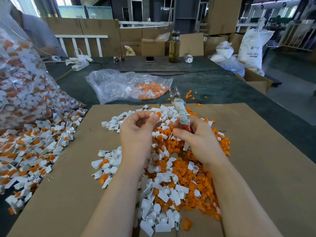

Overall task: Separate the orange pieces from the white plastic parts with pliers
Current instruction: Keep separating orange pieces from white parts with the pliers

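The left hand's (136,132) thumb and curled fingers (154,117) pinched a small white plastic part (152,114) with an orange piece (158,114) at its tip, held above the sorted heap. Just beside it, the right hand (196,139) curled its fingers around the pliers (181,112), whose cloth-wrapped handle rose upward; the pliers' tip was blurred. Beneath both hands, loose orange pieces and white parts covered the cardboard sheet (256,151) on the tabletop (213,82). A clear bag (119,84) of unsorted parts lay beyond the cardboard's far edge.
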Action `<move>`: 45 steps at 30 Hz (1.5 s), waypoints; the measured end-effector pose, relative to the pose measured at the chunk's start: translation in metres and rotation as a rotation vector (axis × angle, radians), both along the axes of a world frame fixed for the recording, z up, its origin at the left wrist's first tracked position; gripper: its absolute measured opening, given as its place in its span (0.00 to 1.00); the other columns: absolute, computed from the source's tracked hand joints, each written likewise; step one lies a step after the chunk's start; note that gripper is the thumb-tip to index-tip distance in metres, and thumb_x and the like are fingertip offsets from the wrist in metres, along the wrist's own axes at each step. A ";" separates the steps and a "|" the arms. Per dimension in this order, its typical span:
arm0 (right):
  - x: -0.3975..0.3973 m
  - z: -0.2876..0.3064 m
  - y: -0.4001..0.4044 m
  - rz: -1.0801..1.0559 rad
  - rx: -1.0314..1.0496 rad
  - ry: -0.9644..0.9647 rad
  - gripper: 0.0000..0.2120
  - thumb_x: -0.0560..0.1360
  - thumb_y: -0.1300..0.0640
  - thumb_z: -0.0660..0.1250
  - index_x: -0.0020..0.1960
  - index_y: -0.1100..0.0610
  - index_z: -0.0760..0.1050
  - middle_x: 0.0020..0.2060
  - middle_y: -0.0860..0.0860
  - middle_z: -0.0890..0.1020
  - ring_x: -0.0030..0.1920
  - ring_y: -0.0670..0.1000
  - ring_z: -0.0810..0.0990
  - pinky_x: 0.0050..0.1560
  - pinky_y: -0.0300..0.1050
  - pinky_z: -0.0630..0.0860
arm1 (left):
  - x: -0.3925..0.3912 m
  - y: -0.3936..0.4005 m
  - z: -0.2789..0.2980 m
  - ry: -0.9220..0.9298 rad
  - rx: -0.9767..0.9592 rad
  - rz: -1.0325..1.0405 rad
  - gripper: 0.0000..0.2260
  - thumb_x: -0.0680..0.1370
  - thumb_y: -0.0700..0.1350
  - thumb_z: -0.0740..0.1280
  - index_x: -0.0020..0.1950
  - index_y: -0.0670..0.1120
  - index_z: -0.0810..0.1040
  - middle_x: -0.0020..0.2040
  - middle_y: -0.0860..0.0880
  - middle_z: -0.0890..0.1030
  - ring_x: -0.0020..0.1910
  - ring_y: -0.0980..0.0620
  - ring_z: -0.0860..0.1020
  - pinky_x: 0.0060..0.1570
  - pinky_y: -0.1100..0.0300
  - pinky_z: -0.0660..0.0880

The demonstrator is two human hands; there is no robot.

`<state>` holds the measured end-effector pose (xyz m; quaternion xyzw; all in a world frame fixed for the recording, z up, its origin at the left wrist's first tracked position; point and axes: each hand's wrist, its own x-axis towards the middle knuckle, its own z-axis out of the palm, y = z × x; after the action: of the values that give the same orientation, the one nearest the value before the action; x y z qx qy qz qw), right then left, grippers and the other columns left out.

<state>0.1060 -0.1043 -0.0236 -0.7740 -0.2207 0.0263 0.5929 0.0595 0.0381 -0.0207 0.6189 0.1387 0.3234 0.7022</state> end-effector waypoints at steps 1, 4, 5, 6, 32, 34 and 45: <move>0.000 0.000 -0.002 0.046 -0.065 0.014 0.09 0.70 0.49 0.70 0.49 0.51 0.78 0.44 0.51 0.81 0.45 0.48 0.80 0.47 0.43 0.76 | 0.000 0.003 0.000 -0.013 -0.001 0.008 0.05 0.76 0.37 0.72 0.42 0.46 0.82 0.33 0.53 0.84 0.36 0.56 0.84 0.39 0.69 0.78; -0.001 0.002 -0.003 0.169 -0.212 0.021 0.13 0.68 0.47 0.69 0.48 0.54 0.76 0.40 0.53 0.79 0.40 0.49 0.78 0.41 0.42 0.75 | 0.000 0.011 -0.002 -0.042 -0.007 0.026 0.04 0.76 0.37 0.72 0.43 0.46 0.81 0.34 0.54 0.84 0.36 0.56 0.83 0.40 0.67 0.78; -0.002 0.002 -0.003 0.204 -0.226 0.032 0.11 0.70 0.49 0.69 0.49 0.53 0.76 0.41 0.52 0.79 0.40 0.48 0.79 0.40 0.39 0.76 | 0.000 0.013 -0.002 -0.049 -0.005 0.029 0.04 0.76 0.38 0.72 0.43 0.46 0.81 0.34 0.54 0.84 0.37 0.56 0.83 0.41 0.66 0.78; -0.002 0.002 -0.003 0.231 -0.240 0.044 0.11 0.71 0.50 0.70 0.51 0.53 0.76 0.44 0.53 0.80 0.42 0.48 0.80 0.42 0.40 0.78 | 0.000 0.015 -0.003 -0.055 0.001 0.029 0.04 0.76 0.38 0.72 0.43 0.46 0.81 0.34 0.54 0.84 0.37 0.56 0.83 0.42 0.66 0.79; -0.004 -0.003 0.004 0.221 -0.361 -0.089 0.09 0.73 0.63 0.64 0.42 0.49 0.76 0.39 0.48 0.81 0.36 0.47 0.78 0.41 0.51 0.76 | -0.003 0.017 0.002 -0.008 -0.076 -0.038 0.03 0.77 0.36 0.70 0.44 0.43 0.82 0.35 0.51 0.84 0.35 0.56 0.81 0.44 0.62 0.81; -0.005 -0.004 0.006 0.217 -0.351 -0.087 0.06 0.73 0.61 0.65 0.44 0.50 0.76 0.40 0.49 0.81 0.39 0.51 0.80 0.43 0.56 0.79 | -0.004 0.019 0.003 0.014 -0.145 -0.058 0.03 0.77 0.36 0.70 0.44 0.43 0.81 0.36 0.51 0.84 0.35 0.55 0.82 0.45 0.61 0.82; 0.009 -0.015 0.004 -0.217 -0.454 -0.222 0.08 0.77 0.51 0.65 0.40 0.50 0.72 0.33 0.46 0.76 0.32 0.46 0.74 0.30 0.40 0.65 | -0.023 0.099 -0.006 -0.132 -1.123 0.397 0.11 0.81 0.39 0.65 0.62 0.39 0.77 0.50 0.43 0.84 0.42 0.52 0.86 0.43 0.62 0.83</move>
<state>0.1152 -0.1005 -0.0389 -0.9044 -0.1885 -0.0735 0.3757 0.0361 0.1369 -0.0272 0.0940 0.3575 0.3635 0.8551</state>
